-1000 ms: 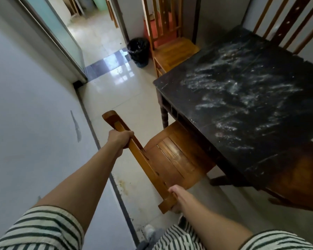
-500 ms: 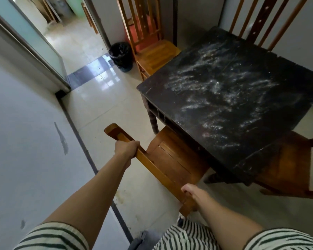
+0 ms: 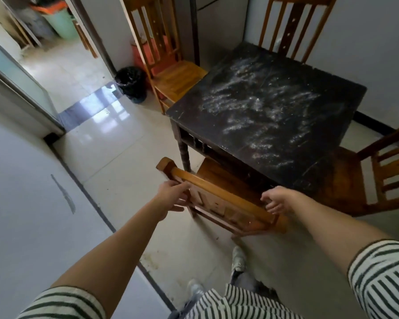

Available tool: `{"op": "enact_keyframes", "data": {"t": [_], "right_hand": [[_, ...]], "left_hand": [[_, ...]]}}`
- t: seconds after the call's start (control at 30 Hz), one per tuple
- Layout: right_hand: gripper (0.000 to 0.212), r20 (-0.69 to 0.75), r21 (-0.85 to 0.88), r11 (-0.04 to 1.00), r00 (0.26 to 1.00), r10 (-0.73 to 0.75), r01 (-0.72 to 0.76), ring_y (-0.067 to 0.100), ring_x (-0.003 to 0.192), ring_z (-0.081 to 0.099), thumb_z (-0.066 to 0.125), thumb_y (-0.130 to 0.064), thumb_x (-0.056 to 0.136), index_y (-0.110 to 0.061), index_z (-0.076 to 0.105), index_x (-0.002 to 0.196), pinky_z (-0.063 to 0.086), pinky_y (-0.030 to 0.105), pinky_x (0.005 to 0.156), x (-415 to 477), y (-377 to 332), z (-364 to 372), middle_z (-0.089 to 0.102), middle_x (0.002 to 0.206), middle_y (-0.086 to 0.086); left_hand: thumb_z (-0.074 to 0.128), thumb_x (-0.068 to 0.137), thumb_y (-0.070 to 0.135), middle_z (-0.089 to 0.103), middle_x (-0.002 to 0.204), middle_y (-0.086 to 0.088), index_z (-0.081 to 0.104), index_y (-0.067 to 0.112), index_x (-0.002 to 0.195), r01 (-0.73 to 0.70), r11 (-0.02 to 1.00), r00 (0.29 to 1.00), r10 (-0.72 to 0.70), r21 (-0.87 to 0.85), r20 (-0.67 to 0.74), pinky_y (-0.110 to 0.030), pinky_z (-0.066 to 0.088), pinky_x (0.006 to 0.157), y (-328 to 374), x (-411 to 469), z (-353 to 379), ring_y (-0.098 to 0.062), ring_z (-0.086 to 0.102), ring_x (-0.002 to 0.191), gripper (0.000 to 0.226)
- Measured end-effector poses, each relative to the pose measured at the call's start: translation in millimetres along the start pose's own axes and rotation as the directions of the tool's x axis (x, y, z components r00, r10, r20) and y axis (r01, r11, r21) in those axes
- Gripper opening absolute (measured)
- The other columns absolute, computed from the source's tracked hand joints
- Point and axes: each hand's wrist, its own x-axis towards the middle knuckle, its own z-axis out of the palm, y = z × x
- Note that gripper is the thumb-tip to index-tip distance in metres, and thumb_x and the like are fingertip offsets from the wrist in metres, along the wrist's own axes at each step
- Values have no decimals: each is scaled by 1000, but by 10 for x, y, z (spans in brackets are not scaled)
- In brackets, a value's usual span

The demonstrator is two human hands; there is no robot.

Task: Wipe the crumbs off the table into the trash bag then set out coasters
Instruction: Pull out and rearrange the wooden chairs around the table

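Chair (image 3: 219, 200) slid under table (image 3: 263, 107), rail along its edge, hands (image 3: 171, 195) (image 3: 276, 201) loosened

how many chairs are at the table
4: near chair tucked partly under the table, left chair, far chair, right chair. Others could be out of frame.

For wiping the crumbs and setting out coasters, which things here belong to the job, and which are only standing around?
Belong to the job: table, crumbs on it, black trash bag by the doorway. No coasters in view.

Only standing around: near chair, other chairs, green bin, red bin.
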Motion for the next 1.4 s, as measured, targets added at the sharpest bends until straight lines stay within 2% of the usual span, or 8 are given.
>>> {"op": "enact_keyframes", "data": {"t": [0.13, 0.27, 0.53, 0.63, 0.73, 0.93, 1.17, 1.4], "right_hand": [[27, -87, 86, 989, 990, -109, 117, 25, 87, 67, 52, -24, 96, -13, 53, 120, 54, 32, 62, -412, -514, -139, 64, 112, 17], [34, -94, 95, 966, 969, -230, 239, 25, 91, 67, 47, -24, 98, -9, 54, 128, 55, 32, 64, -711, -1049, 85, 61, 124, 18], [28, -46, 73, 924, 927, -373, 375, 23, 87, 69, 45, -21, 99, -6, 60, 118, 54, 31, 63, -637, -2256, 741, 66, 113, 16], [25, -49, 75, 913, 916, -399, 402, 24, 85, 70, 47, -20, 98, -5, 61, 112, 57, 35, 72, -468, -2663, 892, 67, 103, 14], [24, -25, 84, 907, 911, -412, 413, 25, 87, 68, 47, -20, 98, -3, 60, 110, 55, 37, 80, -291, -3282, 1106, 66, 104, 15], [22, -41, 1, 898, 897, -441, 441, 25, 83, 70, 51, -20, 95, -3, 62, 106, 58, 34, 73, -96, -4286, 1493, 68, 97, 14], [18, -22, -103, 852, 855, -517, 513, 18, 82, 68, 53, -22, 98, -9, 61, 107, 58, 30, 69, 160, -5308, 1750, 65, 93, 8], [22, -162, -7, 919, 907, -390, 394, 18, 78, 69, 53, -21, 97, -5, 61, 109, 52, 26, 53, 594, -6373, 1872, 68, 95, 9]], "left_hand": [[63, 93, 24, 68, 97, -19, 60, 1, 112, -17, 987, 1000, 21, 158, -20, -38, 60, 71, -202, -91, -514, -31, 71, 81, 30], [61, 94, 21, 67, 94, -19, 60, -2, 111, -27, 971, 993, 53, 236, -104, -37, 56, 68, -227, -43, -1054, -32, 68, 78, 29], [60, 94, 21, 66, 97, -17, 59, 2, 114, -82, 939, 976, 143, 333, -164, -35, 54, 67, 100, 277, -1817, -28, 64, 78, 28], [60, 94, 22, 66, 99, -17, 58, 4, 118, -83, 921, 975, 154, 381, -160, -40, 56, 76, 228, 431, -2050, -28, 65, 81, 30], [59, 95, 24, 67, 105, -20, 56, 3, 122, -38, 911, 970, 132, 410, -204, -42, 58, 80, 391, 663, -2492, -28, 66, 82, 34], [60, 95, 27, 66, 105, -19, 54, 5, 127, 3, 931, 954, 107, 364, -280, -38, 56, 75, 650, 1054, -3322, -26, 64, 80, 39], [61, 94, 28, 66, 102, -16, 56, 6, 127, 24, 930, 954, 89, 367, -288, -35, 57, 72, 1026, 1814, -4177, -25, 67, 83, 39], [60, 94, 27, 67, 105, -18, 56, 7, 128, -42, 872, 966, 160, 488, -203, -38, 58, 77, 1720, 2744, -5055, -27, 67, 85, 39]]}}
